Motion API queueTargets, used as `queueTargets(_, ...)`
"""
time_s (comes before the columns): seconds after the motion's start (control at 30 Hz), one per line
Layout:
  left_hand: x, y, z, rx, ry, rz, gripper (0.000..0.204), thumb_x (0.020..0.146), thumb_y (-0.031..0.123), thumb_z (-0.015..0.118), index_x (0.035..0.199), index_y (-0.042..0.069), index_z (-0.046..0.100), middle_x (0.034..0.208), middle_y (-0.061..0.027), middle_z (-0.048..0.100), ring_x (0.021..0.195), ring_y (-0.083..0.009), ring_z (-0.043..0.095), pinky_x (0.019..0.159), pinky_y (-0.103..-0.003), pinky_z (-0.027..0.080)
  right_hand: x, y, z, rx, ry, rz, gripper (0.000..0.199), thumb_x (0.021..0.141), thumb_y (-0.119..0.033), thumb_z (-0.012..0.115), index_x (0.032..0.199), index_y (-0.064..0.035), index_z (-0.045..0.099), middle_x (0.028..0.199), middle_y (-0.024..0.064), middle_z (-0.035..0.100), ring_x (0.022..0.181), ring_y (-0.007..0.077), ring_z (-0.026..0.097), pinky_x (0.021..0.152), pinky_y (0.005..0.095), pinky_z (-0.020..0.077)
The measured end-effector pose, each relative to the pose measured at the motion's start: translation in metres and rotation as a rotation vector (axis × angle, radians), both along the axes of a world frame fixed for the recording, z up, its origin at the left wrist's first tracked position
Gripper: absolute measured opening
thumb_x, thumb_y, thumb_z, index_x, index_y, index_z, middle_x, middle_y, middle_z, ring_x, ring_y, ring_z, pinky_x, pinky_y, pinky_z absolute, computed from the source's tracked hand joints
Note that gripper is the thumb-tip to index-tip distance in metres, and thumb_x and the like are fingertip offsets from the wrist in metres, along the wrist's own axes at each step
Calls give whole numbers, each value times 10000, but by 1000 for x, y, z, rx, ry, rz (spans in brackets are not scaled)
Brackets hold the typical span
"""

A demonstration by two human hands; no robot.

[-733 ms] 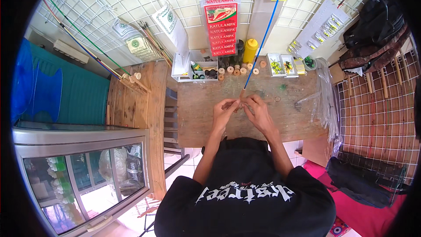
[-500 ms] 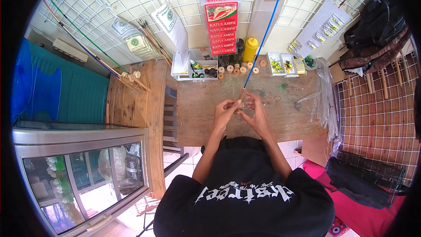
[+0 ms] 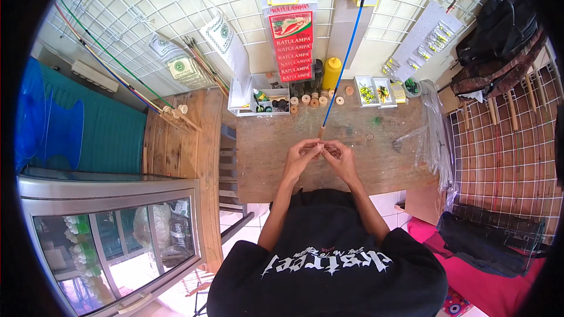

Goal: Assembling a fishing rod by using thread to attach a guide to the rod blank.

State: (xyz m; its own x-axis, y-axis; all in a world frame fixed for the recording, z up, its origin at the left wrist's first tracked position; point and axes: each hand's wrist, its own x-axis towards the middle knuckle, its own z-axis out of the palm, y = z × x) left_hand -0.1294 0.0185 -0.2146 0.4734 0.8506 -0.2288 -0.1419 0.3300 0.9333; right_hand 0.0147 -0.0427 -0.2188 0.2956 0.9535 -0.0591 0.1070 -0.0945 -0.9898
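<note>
A thin blue fishing rod (image 3: 346, 61) slants up and away from my hands toward the wall, its short brown handle (image 3: 321, 132) pointing at me. My left hand (image 3: 301, 157) pinches the near end of that handle between thumb and fingers. Against it from the other side comes my right hand (image 3: 341, 159), its thumb and fingertips also closed at the handle's end. The fingertips of both hands meet there, covering the handle's butt and any small part between them.
Beneath my hands is a wooden table (image 3: 276, 170). Along its back stand a white parts tray (image 3: 276, 111), round wooden pieces (image 3: 314, 103), a yellow bottle (image 3: 332, 73) and small white boxes (image 3: 367, 91). Clear plastic sleeves (image 3: 432, 135) hang at the right edge; a glass-fronted cabinet (image 3: 111, 179) stands left.
My right hand's fingers, spread before, have closed in beside the left at the handle's end. Both hands now sit lower on the handle, and more of it shows. The view has tilted slightly.
</note>
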Motion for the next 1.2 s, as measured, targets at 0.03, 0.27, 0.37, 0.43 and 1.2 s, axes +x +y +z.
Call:
queueTargets(0.03, -1, 0, 0, -5, 5, -34, 329, 884, 194, 664, 1116, -36, 626, 900, -77, 663, 815, -123, 606, 714, -262, 480, -1, 0, 1, 8, -3, 2, 261, 844, -117, 683, 1077, -1, 656, 876, 115, 701, 811, 151, 670, 760, 299, 534)
queueTargets(0.27, 0, 1, -8, -87, -3, -54, 332, 859, 151, 686, 1132, -27, 623, 953, -69, 668, 838, -133, 615, 764, -271, 490, 4, 0, -4, -76, -3, 32, 252, 886, -132, 653, 1087, 19, 658, 927, 74, 692, 848, 108, 633, 749, 251, 505)
queueTargets(0.37, 4, -4, -6, 45, -38, -7, 352, 816, 130, 735, 1117, -20, 634, 932, -58, 678, 818, -120, 627, 752, -250, 506, 7, 2, -11, 0, 140, 12, 248, 890, -124, 644, 1089, 25, 656, 942, 74, 690, 874, 111, 626, 762, 259, 503)
queueTargets(0.43, 2, -2, -13, 59, -42, -32, 390, 765, 95, 776, 1116, -8, 639, 920, -44, 673, 808, -110, 623, 757, -242, 504, 9, 4, -6, -50, 106, 75, 239, 894, -119, 634, 1081, 28, 654, 976, 85, 684, 908, 126, 626, 780, 276, 504)
queueTargets(1.2, 4, 13, -22, 200, 180, 54, 358, 774, 151, 772, 1083, 13, 653, 859, -37, 656, 743, -88, 608, 666, -221, 492, 30, 71, 93, 222, -191, 39, 158, 986, -103, 448, 1068, 10, 521, 685, 92, 606, 679, 156, 643, 634, 303, 502)
